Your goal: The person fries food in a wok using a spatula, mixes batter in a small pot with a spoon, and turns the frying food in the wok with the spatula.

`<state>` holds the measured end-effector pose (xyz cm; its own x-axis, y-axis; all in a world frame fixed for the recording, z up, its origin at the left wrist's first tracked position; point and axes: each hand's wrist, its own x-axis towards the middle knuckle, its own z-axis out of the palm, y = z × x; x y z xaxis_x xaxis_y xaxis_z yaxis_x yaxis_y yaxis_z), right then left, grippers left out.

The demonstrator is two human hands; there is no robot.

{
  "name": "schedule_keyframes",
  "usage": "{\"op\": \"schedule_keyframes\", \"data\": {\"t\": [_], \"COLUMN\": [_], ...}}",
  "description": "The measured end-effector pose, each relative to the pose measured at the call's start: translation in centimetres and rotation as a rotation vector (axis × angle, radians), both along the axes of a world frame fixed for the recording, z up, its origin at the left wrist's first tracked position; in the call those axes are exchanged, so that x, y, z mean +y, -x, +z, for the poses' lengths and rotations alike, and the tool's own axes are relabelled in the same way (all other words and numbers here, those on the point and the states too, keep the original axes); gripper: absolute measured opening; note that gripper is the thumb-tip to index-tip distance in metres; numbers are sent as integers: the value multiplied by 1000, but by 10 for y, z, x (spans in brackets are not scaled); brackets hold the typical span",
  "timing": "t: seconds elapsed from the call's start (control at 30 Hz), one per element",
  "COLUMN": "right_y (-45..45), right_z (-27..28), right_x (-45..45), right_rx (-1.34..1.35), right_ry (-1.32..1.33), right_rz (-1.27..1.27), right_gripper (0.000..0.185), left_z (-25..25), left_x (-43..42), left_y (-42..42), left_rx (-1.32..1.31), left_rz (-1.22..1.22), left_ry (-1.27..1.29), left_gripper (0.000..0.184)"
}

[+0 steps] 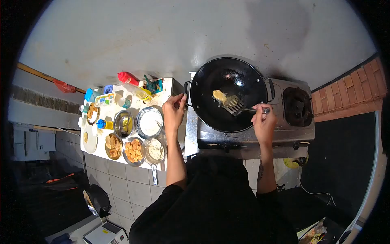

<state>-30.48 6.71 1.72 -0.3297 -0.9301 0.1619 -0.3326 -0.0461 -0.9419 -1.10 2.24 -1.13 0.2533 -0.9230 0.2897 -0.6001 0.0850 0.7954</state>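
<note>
A large black wok (207, 112) sits on the left part of a metal gas stove (243, 140). Inside it lies a yellowish piece of food (219, 96), and the slotted head of a metal spatula (234, 105) is right beside that piece. My right hand (264, 121) is closed around the spatula's handle, over the wok's right rim. At the wok's left side, my left hand (177, 106) has its fingers pressed together on the black side handle (186, 94).
A white table (156, 164) at the left holds a bowl of white powder (149, 122), a pan of batter (154, 151), bowls of cut food (133, 151), and bottles. Right of the wok is a second burner (298, 106). A wall rises behind.
</note>
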Motion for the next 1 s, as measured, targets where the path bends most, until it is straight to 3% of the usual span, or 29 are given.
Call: {"op": "schedule_keyframes", "data": {"t": [0.07,0.23,0.3,0.47,0.57,0.7,1.0], "right_y": [-2,7,-1,4,8,4,13], "right_z": [1,6,-1,13,-2,-4,15], "right_x": [4,-2,-6,-3,-12,-8,-5], "right_rx": [43,45,-51,93,46,29,-51], "right_ry": [-8,-123,-16,-14,23,81,78], "right_rz": [126,33,43,32,18,144,56], "right_gripper": [12,12,12,13,12,12,12], "left_z": [1,1,0,-1,-3,-5,-7], "left_x": [-1,1,0,1,1,0,1], "left_y": [0,0,1,-2,-1,-1,-4], "left_rx": [17,39,35,31,31,35,116], "left_rz": [4,20,18,15,4,3,19], "left_ry": [-11,-61,-66,-60,-60,-37,-90], "left_gripper": [26,27,28,30,30,31,34]}}
